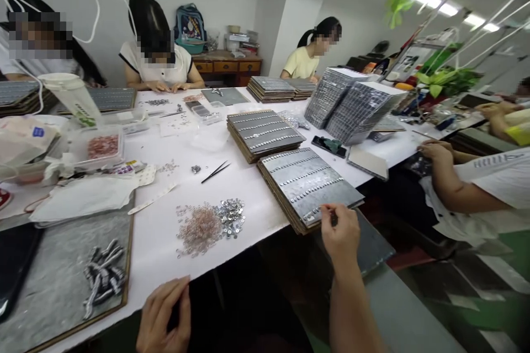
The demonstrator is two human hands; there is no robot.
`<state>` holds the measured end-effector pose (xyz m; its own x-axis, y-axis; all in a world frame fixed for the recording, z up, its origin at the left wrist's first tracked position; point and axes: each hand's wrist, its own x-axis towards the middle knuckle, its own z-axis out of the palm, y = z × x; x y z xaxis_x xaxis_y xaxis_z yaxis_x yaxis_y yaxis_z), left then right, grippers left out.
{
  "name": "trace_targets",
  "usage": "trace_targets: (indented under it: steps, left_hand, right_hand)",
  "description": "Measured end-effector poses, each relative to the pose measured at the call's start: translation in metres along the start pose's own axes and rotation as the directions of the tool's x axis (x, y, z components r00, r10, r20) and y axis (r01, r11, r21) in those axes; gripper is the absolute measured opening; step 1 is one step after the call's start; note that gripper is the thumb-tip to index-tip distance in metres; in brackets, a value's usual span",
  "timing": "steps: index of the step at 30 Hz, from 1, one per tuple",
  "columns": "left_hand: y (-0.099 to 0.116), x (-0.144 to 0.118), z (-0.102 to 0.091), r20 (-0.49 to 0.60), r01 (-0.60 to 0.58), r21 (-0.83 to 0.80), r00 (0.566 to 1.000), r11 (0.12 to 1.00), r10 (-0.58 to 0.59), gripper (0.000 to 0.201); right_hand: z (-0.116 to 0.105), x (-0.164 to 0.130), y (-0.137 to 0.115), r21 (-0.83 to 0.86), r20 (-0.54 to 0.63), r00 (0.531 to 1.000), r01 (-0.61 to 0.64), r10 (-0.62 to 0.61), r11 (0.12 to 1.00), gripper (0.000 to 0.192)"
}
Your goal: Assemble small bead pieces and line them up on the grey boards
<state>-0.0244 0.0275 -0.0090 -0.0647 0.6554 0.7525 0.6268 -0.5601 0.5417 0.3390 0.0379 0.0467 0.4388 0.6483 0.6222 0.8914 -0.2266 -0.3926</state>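
Note:
My right hand [342, 231] reaches to the near corner of a stack of grey boards [308, 185] studded with rows of small silver pieces, and its fingertips pinch the top board's edge. My left hand [163, 317] rests below the table's front edge with fingers curled; whether it holds anything I cannot tell. On the white table [256, 204] in front of me lie a heap of pink beads [199, 229] and silver sequins [231, 215]. Black tweezers [215, 172] lie farther in.
A second board stack [263, 135] sits behind the first, and tall tilted stacks [351, 107] stand at right. A grey framed tray [62, 281] with metal clips is at my left. Several other people sit around the table; a co-worker's arm [451, 176] is at right.

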Motion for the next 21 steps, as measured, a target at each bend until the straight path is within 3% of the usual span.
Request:
trace_targets:
  steps: [4, 9, 13, 18, 21]
  left_hand:
    - [-0.017, 0.003, 0.004, 0.053, -0.050, 0.208, 0.998, 0.977, 0.040, 0.038]
    - [-0.020, -0.003, 0.012, 0.169, -0.002, 0.359, 0.984, 0.933, -0.062, 0.048]
    - [-0.019, -0.004, 0.012, 0.203, -0.030, 0.366, 0.978, 0.930, -0.048, 0.041]
    - [-0.020, -0.002, 0.005, 0.131, -0.079, 0.285, 0.990, 0.955, 0.043, 0.032]
    - [-0.015, 0.000, 0.000, 0.097, -0.060, 0.288, 0.995, 0.956, 0.034, 0.024]
  right_hand:
    - [-0.001, 0.012, 0.037, -0.071, 0.026, 0.998, -0.055, 0.057, 0.996, 0.034]
    - [0.002, 0.007, 0.042, -0.033, 0.093, 0.995, -0.040, 0.043, 0.999, 0.037]
    - [0.006, 0.006, 0.041, -0.019, 0.063, 0.996, -0.057, 0.058, 0.998, 0.040]
    - [0.010, 0.005, 0.042, 0.020, 0.035, 0.997, -0.072, 0.071, 0.997, 0.049]
    - [0.014, 0.001, 0.037, -0.005, -0.049, 0.996, -0.077, 0.076, 0.997, 0.049]
